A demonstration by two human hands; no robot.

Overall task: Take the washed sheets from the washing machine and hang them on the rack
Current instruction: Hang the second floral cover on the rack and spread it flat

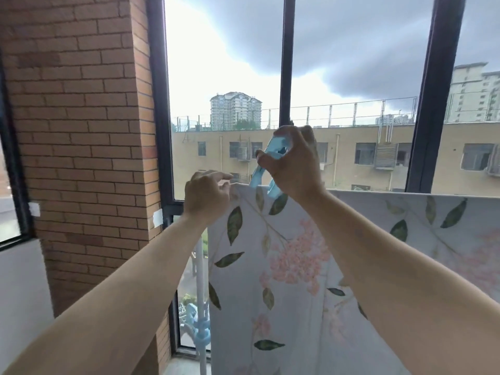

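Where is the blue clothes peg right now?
In the head view's centre, the blue peg is gripped in the right hand, its jaws at the top edge of the floral sheet, just right of the left hand.

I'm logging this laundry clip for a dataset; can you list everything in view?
Floral sheet: one, pale with pink flowers and green leaves, hanging centre to right.
Clothes peg: one, light blue, at the sheet's top edge.
Rack pole: one, white, upright left of the sheet.
Brick pillar: one, reddish-brown, left.
Window frames: several, dark, behind the sheet.
Buildings: several, beige and white, outside.
Left grip: one, pinching the sheet's top corner.
Right grip: one, holding the clothes peg.
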